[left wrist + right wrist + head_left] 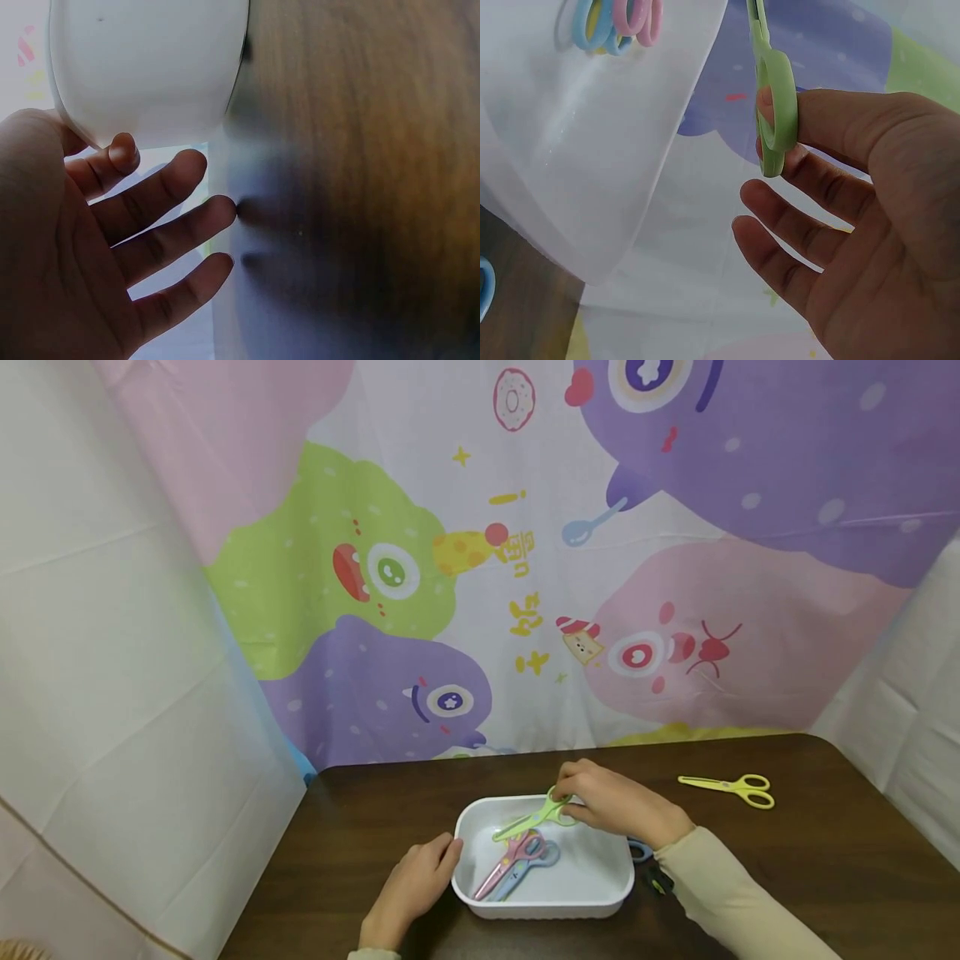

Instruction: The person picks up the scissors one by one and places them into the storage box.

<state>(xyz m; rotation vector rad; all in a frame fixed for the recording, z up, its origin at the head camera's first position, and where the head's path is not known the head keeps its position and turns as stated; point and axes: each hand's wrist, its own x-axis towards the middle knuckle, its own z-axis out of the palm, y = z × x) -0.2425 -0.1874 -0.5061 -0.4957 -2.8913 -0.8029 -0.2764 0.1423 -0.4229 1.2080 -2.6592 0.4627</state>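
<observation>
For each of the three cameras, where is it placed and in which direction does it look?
Head: looks forward and down at the table, white tray, both hands and a sleeve.
Left wrist: looks along the left hand at the tray's outer wall.
Right wrist: looks past the right hand pinching green scissors.
All three views show the tray.

We see even, bright light in the head view; both wrist views are soft, table (360,187) blurred.
</observation>
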